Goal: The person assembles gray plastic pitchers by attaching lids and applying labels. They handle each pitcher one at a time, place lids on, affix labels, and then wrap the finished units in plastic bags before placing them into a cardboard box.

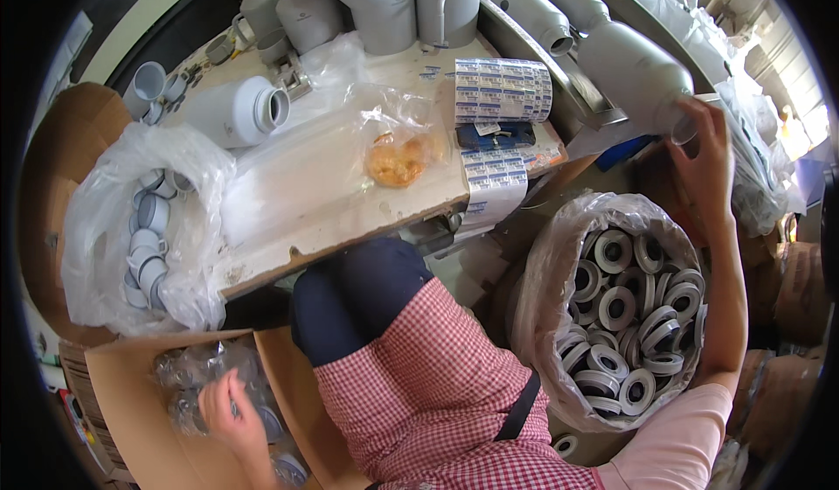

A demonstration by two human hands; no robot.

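Grey bottle lies slanted at the far right, its mouth end against the right hand, whose fingers are bent and closed on the neck; the body of the bottle runs up and to the left from that hand. Farther along the same line, two more grey containers lie in a metal trough.

Below and to the left of the right hand stands a clear plastic bag, open at the top and filled with grey rings with dark middles.

The left hand is over an open cardboard box. Its fingers are loosely bent; whether they pinch anything, I cannot tell. Just beyond its fingertips, clear-wrapped pieces fill part of the box.

Ahead of the left hand, a second plastic bag holds grey cups. Between the two hands, and ahead of both, is the table. On its side nearer the right hand are a roll of labels, a dark blue item and a golden pastry in clear film. Straight ahead of the left hand, a grey jug lies on its side; farthest out, more grey jugs stand upright.
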